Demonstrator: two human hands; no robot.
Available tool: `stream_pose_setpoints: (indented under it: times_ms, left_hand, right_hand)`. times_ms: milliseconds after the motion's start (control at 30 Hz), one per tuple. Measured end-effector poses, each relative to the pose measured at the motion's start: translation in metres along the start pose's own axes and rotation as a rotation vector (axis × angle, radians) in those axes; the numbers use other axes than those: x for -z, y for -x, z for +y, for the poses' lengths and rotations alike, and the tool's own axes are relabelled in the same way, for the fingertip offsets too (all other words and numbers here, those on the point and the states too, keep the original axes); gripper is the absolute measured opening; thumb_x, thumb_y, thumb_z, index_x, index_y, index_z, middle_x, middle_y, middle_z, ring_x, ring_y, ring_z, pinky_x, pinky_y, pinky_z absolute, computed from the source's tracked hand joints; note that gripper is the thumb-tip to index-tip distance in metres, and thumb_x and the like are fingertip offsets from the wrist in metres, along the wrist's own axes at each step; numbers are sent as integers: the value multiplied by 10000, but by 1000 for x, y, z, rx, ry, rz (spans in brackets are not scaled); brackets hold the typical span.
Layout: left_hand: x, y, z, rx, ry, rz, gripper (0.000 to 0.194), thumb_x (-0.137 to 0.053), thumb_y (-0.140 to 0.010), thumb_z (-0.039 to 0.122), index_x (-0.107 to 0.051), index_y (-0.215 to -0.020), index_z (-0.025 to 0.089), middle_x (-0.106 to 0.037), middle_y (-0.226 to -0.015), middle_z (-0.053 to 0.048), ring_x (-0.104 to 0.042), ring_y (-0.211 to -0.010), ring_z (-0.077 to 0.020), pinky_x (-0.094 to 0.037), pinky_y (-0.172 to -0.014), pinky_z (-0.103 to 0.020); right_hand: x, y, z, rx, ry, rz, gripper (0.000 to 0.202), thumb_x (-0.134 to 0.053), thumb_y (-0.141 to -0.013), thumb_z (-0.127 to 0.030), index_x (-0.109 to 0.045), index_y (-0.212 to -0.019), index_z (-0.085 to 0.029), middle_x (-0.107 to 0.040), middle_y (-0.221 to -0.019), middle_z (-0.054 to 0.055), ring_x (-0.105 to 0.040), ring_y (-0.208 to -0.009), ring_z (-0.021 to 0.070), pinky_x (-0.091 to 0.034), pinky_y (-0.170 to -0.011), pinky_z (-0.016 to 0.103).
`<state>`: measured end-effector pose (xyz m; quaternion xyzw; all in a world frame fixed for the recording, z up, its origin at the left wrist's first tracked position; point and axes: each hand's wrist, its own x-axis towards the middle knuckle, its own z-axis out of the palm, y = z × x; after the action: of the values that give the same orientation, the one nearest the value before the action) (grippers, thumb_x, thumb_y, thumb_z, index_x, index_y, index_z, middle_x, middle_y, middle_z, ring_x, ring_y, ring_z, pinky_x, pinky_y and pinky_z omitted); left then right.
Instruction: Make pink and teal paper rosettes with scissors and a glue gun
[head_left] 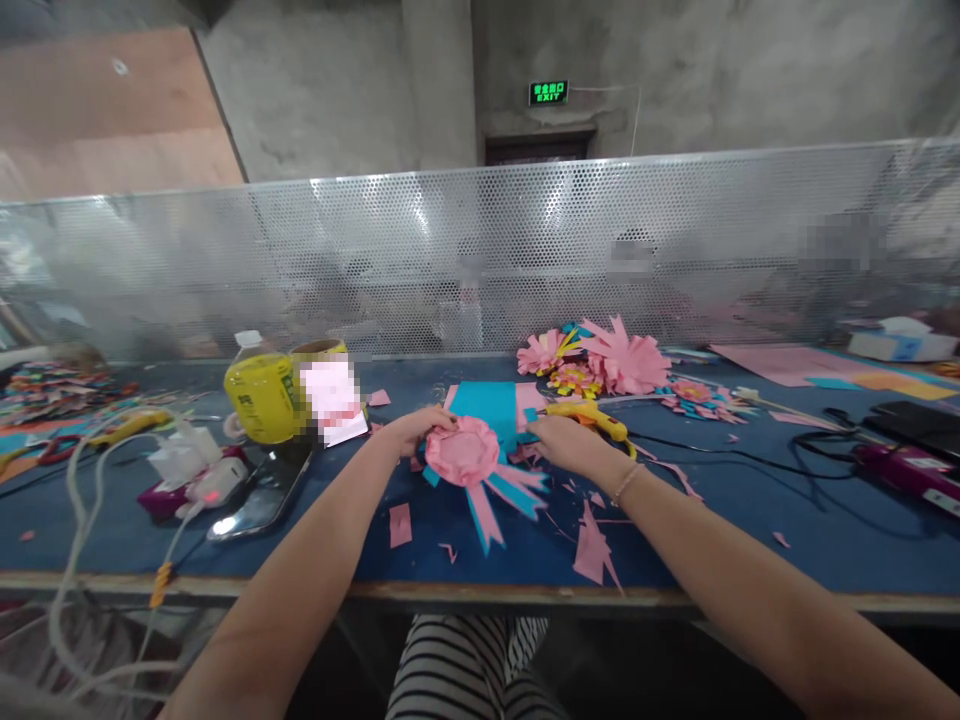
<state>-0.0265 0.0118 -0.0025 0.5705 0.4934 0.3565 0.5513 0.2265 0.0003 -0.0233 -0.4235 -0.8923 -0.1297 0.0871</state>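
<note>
A round pink paper rosette (462, 450) with pink and blue ribbon tails lies toward the middle of the blue table. My left hand (426, 428) pinches its upper left edge. Behind the rosette is a blue paper piece (486, 405) over pink paper. My right hand (559, 440) is closed at the right of this paper, with a small blue paper piece (530, 415) at its fingertips. Just beyond that hand lies a yellow glue gun (589, 415), partly hidden by it.
Pink paper flowers (622, 360) stand at the back. On the left are a yellow-labelled bottle (261, 392), a phone (266, 490) and a power strip (214, 482) with cables. Pink scraps (592, 548) lie near the front edge. A purple tool (907, 475) is at right.
</note>
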Motion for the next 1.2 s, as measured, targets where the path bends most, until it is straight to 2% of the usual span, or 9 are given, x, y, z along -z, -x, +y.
stream_pose_setpoints:
  times_ms: [100,333,433,533,633,733,833,1033,1200]
  left_hand:
    - [-6,1,-2,-50,-224,-3,75,-534,-503,159,-575,-562,137,-554,-564,17,-484,-516,-101,-345,-463,-200]
    - [-12,-8,-6,-432,-729,164,202,-544,-560,209,-644,-733,182,-640,-800,-24,-553,-709,-160,-411,-637,-232]
    - [-14,-9,-7,-499,-806,256,237,-515,-616,218,-633,-816,171,-627,-889,-54,-556,-721,-157,-422,-669,-254]
    - [-21,-6,-3,-592,-846,324,224,-523,-659,283,-624,-817,160,-615,-858,-61,-534,-703,-152,-419,-669,-271]
    - [-34,-1,1,-661,-748,254,270,-560,-658,336,-611,-859,164,-604,-825,-46,-524,-685,-132,-418,-612,-241]
    - [-45,-1,0,-677,-578,163,315,-598,-636,329,-598,-904,163,-595,-747,-24,-516,-626,-107,-419,-569,-217]
    - [-51,-2,-4,-640,-459,79,287,-608,-627,301,-601,-875,156,-583,-624,2,-510,-550,-98,-415,-526,-212]
    - [-49,5,4,-494,-119,-15,246,-566,-639,267,-606,-841,133,-636,-669,-33,-593,-615,-139,-468,-603,-271]
    - [-47,2,5,-537,-121,89,211,-633,-579,281,-625,-726,129,-643,-705,-42,-589,-666,-147,-468,-672,-293]
  right_hand:
    - [-4,-3,-5,-30,65,-7,251,-374,-790,-129,-572,-941,-107,-616,-919,125,-560,-888,203,-382,-787,291]
    - [-14,-9,-7,-54,108,-8,247,-363,-800,-119,-562,-948,-110,-615,-880,126,-569,-864,195,-392,-738,264]
    - [-6,-11,-8,-82,61,80,232,-362,-802,-126,-565,-915,-119,-623,-845,119,-582,-824,197,-404,-705,276]
    - [7,-11,-11,-146,-178,274,206,-381,-799,-166,-552,-912,-146,-637,-810,79,-594,-769,171,-418,-694,275]
    - [17,-10,-15,-195,-568,463,172,-411,-783,-226,-505,-916,-170,-627,-709,21,-592,-634,135,-440,-629,261]
    - [19,-11,-19,-185,-951,477,116,-441,-759,-277,-452,-829,-185,-562,-586,-31,-554,-490,114,-441,-513,248]
    - [15,-14,-23,-143,-1221,471,124,-490,-724,-291,-424,-754,-191,-534,-602,-39,-573,-548,116,-451,-526,246]
    - [12,-14,-29,-59,-1211,476,128,-535,-703,-287,-502,-708,-164,-548,-661,-13,-530,-604,98,-438,-580,246]
    - [16,-11,-30,11,-1114,373,112,-516,-696,-217,-539,-786,-154,-595,-886,50,-567,-785,123,-451,-713,266]
